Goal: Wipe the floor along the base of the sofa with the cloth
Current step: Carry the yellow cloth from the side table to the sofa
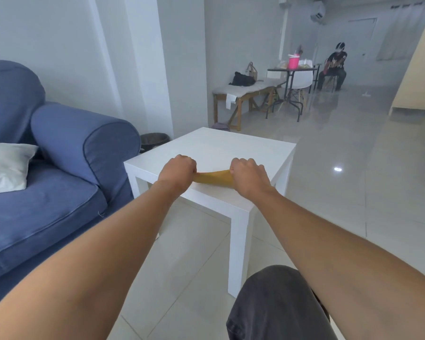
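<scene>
While both fists are closed, the wiping itself has not begun; the lines below run from the hands outward.

Left hand: the left hand (178,169), at centre frame, is curled into a fist around the left end of the cloth, knuckles up.

Right hand: the right hand (246,175), just right of it, is fisted the same way around the other end.

Cloth: the mustard-yellow cloth (214,179) is pulled into a narrow, taut band between the two fists, resting on or just above the near edge of the counter; which of the two cannot be told.

Counter: the white square counter (233,148) fills mid-frame; apart from the cloth, nothing shows on its top.

Sofa: the blue sofa (47,200) takes the left of the frame, its rolled arm close beside the counter's left edge and a white cushion (6,165) on the seat.

Floor: pale glossy floor tiles (189,253) run along the sofa's base at lower left, and they look unobstructed.

Step in hand: seemingly stretching or wringing the cloth to ready it for use.

Next move: likely one hand lets go, the cloth is bunched flat in the other, and the person bends down and left to the sofa's base.
</scene>
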The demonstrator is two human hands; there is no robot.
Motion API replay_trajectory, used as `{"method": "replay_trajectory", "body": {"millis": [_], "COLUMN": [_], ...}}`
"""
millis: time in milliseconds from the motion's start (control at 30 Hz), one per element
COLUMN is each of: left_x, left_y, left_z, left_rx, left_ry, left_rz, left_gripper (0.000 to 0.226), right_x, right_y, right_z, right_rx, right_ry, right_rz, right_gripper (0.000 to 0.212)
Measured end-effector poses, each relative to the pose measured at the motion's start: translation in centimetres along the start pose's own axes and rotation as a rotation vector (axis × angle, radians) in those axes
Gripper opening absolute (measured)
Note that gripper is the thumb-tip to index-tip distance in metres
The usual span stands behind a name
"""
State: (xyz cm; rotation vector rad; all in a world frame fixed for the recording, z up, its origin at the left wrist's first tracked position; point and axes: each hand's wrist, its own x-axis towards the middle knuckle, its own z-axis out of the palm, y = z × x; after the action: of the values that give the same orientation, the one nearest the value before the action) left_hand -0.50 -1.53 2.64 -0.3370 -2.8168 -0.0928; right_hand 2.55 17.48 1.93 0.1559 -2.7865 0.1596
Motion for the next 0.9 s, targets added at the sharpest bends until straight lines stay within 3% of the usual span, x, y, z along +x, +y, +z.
{"method": "replay_trajectory", "body": {"millis": [267, 467, 733, 900], "left_x": [-8.8, -20.5, -36.8, -47.2], "left_y": [-8.4, -16.0, -23.9, -27.2], "left_z": [-7.4, -10.3, -10.5, -6.4], "left_rx": [-0.016, -0.038, -0.021, -0.054], "left_ry": [-0.046, -0.131, -0.216, -0.306], "left_rz": [-0.179, -0.443, -0.827, -1.092], "left_gripper": [0.030, 0.025, 0.032, 0.029], "right_x": [-1.4, -4.8, -10.6, -17.4], "right_y": [-10.6, -22.1, -37.9, -46.3], "right_z": [-3.3, -1.8, 3.4, 9.7], "right_rx": [0.138, 0.237, 0.343, 0.325], "right_ry": [-0.206, -0.358, -0.577, -0.772], "right_rz": [-0.188, -0.422, -0.719, -0.885], "right_gripper": [0.025, 0.025, 0.026, 0.021]}}
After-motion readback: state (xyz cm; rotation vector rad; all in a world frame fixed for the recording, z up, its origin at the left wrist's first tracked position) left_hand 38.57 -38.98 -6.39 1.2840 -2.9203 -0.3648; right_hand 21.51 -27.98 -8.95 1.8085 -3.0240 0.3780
